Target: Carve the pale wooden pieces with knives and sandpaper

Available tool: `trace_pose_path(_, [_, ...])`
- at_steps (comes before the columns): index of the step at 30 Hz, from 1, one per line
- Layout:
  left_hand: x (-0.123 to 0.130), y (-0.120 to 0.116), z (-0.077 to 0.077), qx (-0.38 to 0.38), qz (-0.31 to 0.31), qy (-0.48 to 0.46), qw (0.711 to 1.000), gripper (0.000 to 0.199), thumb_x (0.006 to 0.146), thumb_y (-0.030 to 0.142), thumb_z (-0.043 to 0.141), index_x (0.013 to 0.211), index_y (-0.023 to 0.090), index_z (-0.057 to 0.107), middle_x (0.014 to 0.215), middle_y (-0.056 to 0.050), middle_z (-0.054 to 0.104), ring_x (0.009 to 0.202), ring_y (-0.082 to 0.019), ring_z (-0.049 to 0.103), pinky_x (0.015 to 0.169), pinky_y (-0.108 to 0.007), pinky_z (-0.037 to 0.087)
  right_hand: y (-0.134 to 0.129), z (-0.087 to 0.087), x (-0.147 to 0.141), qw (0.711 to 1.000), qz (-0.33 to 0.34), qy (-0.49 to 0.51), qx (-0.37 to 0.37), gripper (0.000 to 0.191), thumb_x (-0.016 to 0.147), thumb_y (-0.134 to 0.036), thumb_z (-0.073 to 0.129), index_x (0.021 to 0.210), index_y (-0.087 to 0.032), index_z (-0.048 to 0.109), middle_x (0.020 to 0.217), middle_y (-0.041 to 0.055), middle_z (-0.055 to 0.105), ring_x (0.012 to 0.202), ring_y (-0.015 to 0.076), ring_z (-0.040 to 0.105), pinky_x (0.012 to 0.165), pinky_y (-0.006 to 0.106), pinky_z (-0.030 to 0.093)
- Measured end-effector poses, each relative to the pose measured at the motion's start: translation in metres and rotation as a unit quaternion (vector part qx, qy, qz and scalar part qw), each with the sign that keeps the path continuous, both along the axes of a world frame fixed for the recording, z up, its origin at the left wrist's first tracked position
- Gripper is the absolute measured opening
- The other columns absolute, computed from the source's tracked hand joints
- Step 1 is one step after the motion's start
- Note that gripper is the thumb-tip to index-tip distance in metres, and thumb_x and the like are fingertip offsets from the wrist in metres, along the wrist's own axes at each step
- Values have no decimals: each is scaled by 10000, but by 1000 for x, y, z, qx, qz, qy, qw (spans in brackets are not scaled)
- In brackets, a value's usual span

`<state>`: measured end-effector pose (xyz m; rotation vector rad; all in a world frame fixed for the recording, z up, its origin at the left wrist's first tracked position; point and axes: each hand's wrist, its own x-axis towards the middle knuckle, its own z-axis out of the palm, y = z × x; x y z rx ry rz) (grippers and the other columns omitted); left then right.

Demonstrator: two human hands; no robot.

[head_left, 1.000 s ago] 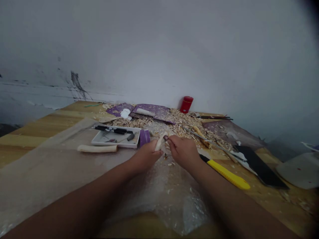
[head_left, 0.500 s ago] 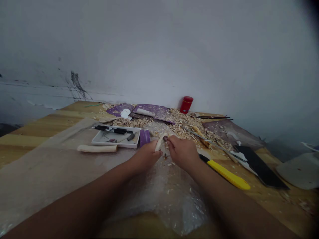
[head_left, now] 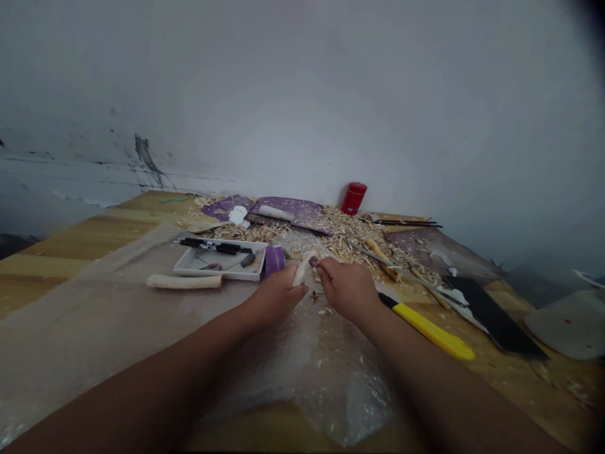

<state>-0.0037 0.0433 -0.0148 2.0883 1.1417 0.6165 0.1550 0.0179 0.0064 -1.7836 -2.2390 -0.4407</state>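
Note:
My left hand is closed round a pale carved piece of wood, whose upper end sticks out past the fingers. My right hand pinches a small dark piece against the upper end of the wood. Both hands are above a sheet of clear plastic wrap. Left of them, a pale wooden handle lies in front of a white tray holding black pens and small bits. A purple roll stands at the tray's right edge.
Wood shavings are heaped behind the hands, with purple sheets and a red canister by the wall. To the right lie a yellow-handled tool, a long metal rod and a black slab.
Both hands keep nearly the same places and grips. The small dark piece in my right fingers has shifted very slightly at the tip of the wood.

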Motion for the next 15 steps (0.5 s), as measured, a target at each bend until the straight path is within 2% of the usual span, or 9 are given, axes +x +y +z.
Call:
trace_pose_path(4, [0, 0, 0, 3, 7, -19, 1000, 238, 744, 261, 402, 934, 154, 497, 867, -50, 586, 799, -179, 524, 694, -273, 389, -4, -3, -3, 997, 74, 4, -24, 227, 842, -296, 356, 889, -202, 557, 657, 16, 640, 567, 132, 557, 510, 242, 237])
trace_pose_path(6, [0, 0, 0, 8, -3, -29, 1000, 231, 748, 259, 397, 928, 155, 496, 867, -50, 584, 790, -175, 524, 690, -269, 387, -5, -4, -4, 996, 88, 16, -16, 250, 850, -314, 341, 890, -199, 559, 653, 17, 636, 567, 134, 553, 516, 242, 240])
trace_pose_path(12, [1, 0, -1, 4, 13, 15, 1000, 205, 741, 283, 404, 872, 158, 500, 770, -31, 569, 704, -169, 508, 616, -265, 374, 1, -2, 1, 1000, -2, 4, 18, 266, 858, -333, 321, 872, -219, 561, 678, 23, 650, 554, 145, 565, 487, 252, 204])
trace_pose_path(15, [0, 0, -1, 9, 11, 4, 1000, 227, 747, 284, 399, 909, 160, 497, 817, -39, 577, 742, -173, 514, 644, -269, 378, 2, -4, 0, 999, 26, -27, -13, 237, 847, -310, 349, 835, -206, 561, 660, 26, 649, 554, 143, 567, 485, 250, 206])
